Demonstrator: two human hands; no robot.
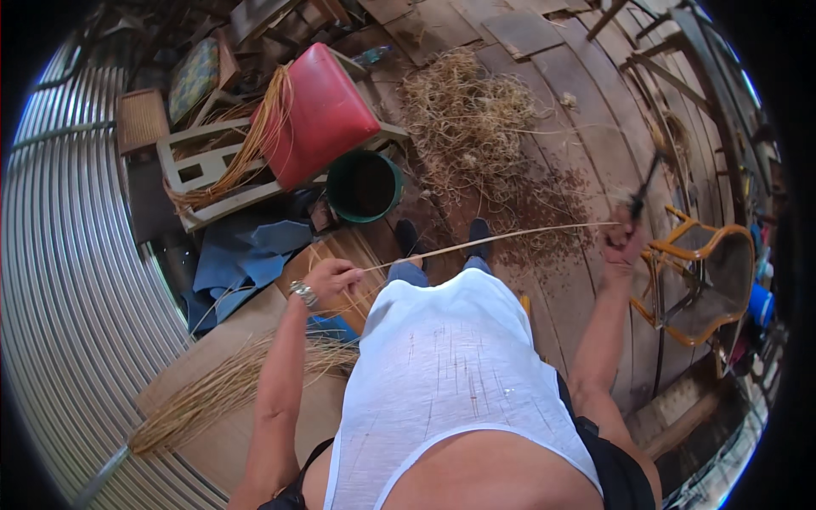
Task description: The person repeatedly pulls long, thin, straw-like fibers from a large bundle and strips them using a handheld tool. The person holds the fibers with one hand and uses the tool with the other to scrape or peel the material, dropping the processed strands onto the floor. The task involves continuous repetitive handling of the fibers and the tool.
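Note:
A long, thin cane strip point(493, 244) stretches in front of my waist, bowed slightly upward. Its left end is pinched in my left hand point(333, 278), which wears a metal watch point(303, 293). At the strip's right end is my right hand point(625, 242), closed round a dark, narrow tool point(650, 180) that points up and away. The tool is blurred; it resembles a knife, but its kind is unclear. Whether the right fingers also grip the strip cannot be made out. Below my left hand, a bundle of cane strips point(229, 382) lies on a brown board.
A heap of curled shavings point(463, 119) covers the plank floor ahead. To its left stand a green bucket point(397, 191) and a red-cushioned chair point(319, 119) draped with cane strands point(255, 140). An orange-framed chair point(722, 246) is at the right. Corrugated metal point(76, 280) lines the left side.

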